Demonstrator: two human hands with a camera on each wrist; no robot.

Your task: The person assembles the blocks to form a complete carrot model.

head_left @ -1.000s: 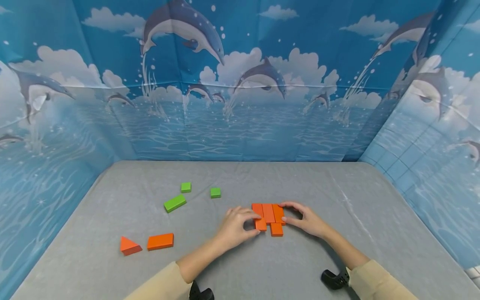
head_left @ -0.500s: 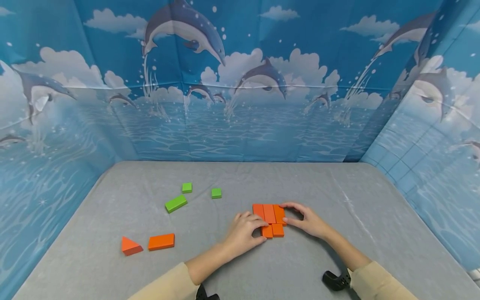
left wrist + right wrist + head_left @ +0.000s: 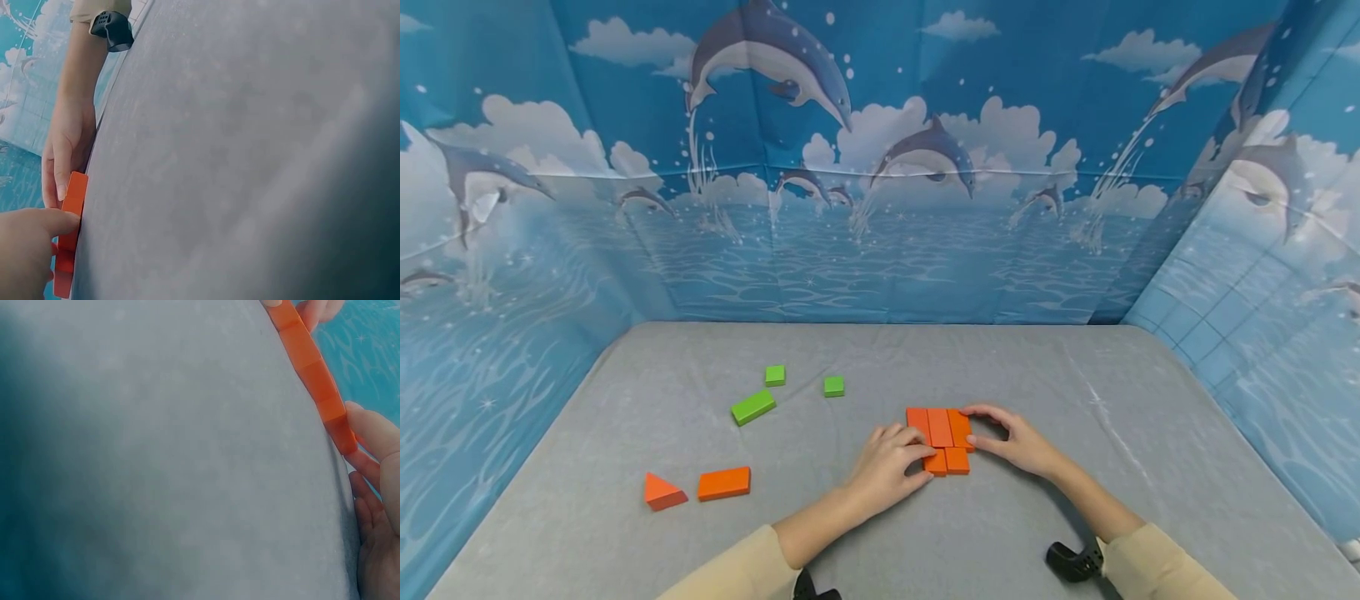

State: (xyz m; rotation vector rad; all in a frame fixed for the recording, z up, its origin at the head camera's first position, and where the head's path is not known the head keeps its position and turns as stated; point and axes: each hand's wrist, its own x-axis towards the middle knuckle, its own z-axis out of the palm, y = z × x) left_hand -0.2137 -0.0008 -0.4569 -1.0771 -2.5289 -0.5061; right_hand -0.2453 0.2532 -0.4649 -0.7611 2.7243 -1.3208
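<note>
And beyond everything, at twelve o'clock, a dolphin-printed curtain (image 3: 880,267) is hung, with a broad grey table (image 3: 985,533) set out below it. Attention is drawn to the orange group, taken as the clock's centre: it is flanked by the left hand (image 3: 887,462) at eight and the right hand (image 3: 1022,442) at three, bracketed from both sides, apparently so that nothing slides apart. Three long orange blocks (image 3: 939,427) are laid flat, side by side, and the rightmost long block (image 3: 959,427) is being pinched, thumb and index finger curved about its outer side; that edge, it seems, is being used as a steady stop. Well out between eight and nine, a loose orange block (image 3: 724,483) is left untouched, with an orange triangular block (image 3: 664,493) placed just past it, apart. Between nine and ten, a green oblong block (image 3: 753,407) is set at a slant. At six, the left small orange square (image 3: 935,463) is being pinched by thumb and finger, presumably so its seam with the right small orange square (image 3: 957,461) is closed. Smallest, a green square (image 3: 834,386) is placed towards ten, and a second green square (image 3: 775,376) farther out.
</note>
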